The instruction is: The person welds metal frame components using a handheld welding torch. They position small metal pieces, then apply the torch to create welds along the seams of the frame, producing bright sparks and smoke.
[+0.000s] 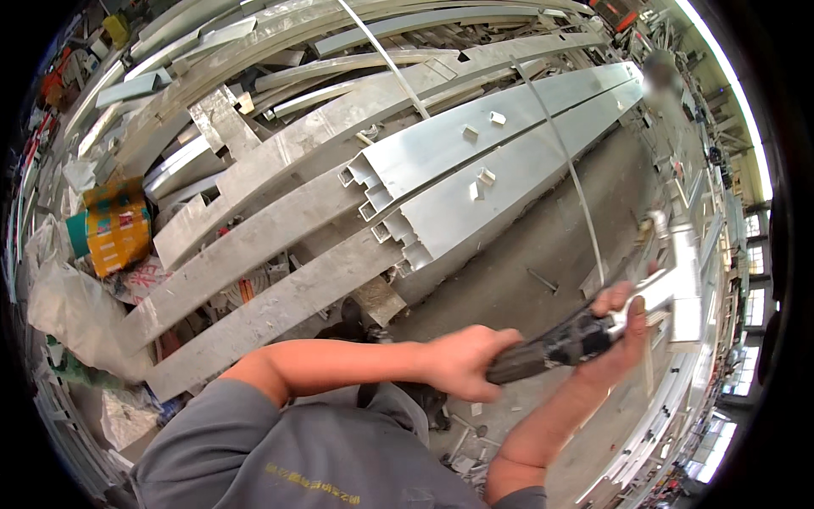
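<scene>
In front of me, to the right, I hold a gun-like tool with a silver-white metal head (pixel 685 288) and a thick black wrapped tail (pixel 560 346). My right hand (pixel 619 331) is wrapped around its neck, just below the head. My left hand (pixel 471 360), a little blurred, closes at the lower left end of the black part. The exact kind of tool does not show. Ahead of it, two long silver metal profiles (pixel 475 199) lie side by side, with stepped ends facing me and small bracket pieces (pixel 485 176) standing on top.
Dull metal beams (pixel 280 314) run under the profiles. A thin pale bar (pixel 564 148) crosses over them. Metal offcuts pile up beyond. At left sit a plastic bag (pixel 76 305) and an orange-and-green package (pixel 117 226). Scraps litter the floor near my feet. A blurred person (pixel 661 85) stands far right.
</scene>
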`<control>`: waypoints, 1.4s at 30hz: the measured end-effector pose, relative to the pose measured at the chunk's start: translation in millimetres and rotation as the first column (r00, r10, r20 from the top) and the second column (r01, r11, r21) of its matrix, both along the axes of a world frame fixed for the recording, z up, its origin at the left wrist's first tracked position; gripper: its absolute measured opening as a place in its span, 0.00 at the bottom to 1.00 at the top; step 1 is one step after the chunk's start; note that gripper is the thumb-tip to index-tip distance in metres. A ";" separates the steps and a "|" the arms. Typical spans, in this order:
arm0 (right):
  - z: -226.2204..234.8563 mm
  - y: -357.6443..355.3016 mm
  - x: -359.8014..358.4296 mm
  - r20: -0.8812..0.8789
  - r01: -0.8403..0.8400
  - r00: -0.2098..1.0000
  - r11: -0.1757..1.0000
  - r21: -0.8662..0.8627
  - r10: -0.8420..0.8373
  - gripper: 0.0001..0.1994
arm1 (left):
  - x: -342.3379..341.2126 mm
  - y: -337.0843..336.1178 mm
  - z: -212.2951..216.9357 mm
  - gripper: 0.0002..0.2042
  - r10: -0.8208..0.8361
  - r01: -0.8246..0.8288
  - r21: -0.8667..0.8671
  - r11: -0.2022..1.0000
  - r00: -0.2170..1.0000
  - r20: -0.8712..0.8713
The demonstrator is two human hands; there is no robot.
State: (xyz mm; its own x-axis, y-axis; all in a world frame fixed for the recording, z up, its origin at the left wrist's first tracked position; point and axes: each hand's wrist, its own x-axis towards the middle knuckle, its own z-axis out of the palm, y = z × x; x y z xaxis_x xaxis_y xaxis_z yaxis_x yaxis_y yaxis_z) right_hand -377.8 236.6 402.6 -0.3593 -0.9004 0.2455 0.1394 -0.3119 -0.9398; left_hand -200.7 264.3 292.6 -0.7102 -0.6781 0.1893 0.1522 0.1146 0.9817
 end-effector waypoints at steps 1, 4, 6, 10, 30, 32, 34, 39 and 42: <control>21.5 -6.4 -6.0 -0.162 0.013 0.987 1.000 0.017 -0.010 0.38 | -29.5 5.6 -1.7 0.27 0.022 -0.014 0.062 0.998 0.991 -0.129; 55.6 -17.2 -10.0 -0.262 -0.204 0.931 0.958 0.200 0.253 0.39 | -87.9 22.1 8.0 0.25 0.095 -0.051 0.167 0.985 0.958 -0.269; 28.4 -19.3 -36.4 -0.314 -0.391 0.801 0.843 0.369 0.510 0.38 | -121.2 41.4 -10.9 0.24 0.212 -0.133 0.248 0.960 0.922 -0.325; -62.4 -16.6 -43.6 -0.400 -0.455 0.475 0.608 0.651 0.784 0.29 | -156.9 61.6 -92.5 0.31 -0.061 0.099 0.587 0.803 0.995 -0.085; -267.0 -66.6 -120.2 -0.176 -0.500 0.386 0.366 0.785 0.905 0.15 | -252.6 30.7 -239.6 0.20 0.197 -0.222 0.821 0.526 0.971 0.136; -265.1 -69.3 -116.0 -0.173 -0.526 0.370 0.360 0.770 0.913 0.16 | -249.4 29.2 -238.8 0.21 0.244 -0.248 0.805 0.540 0.961 0.133; -271.5 -72.0 -116.6 -0.173 -0.550 0.334 0.340 0.763 0.927 0.18 | -245.6 28.8 -237.6 0.22 0.260 -0.247 0.808 0.535 0.958 0.121; -273.1 -72.0 -75.9 -0.144 -0.587 0.207 0.241 0.773 0.968 0.21 | -216.7 40.0 -236.1 0.23 0.368 -0.311 0.811 0.495 0.921 0.129; -278.7 -64.3 -26.0 -0.144 -0.650 0.166 0.218 0.728 0.976 0.27 | -187.5 52.5 -238.5 0.22 0.514 -0.402 0.794 0.456 0.847 0.133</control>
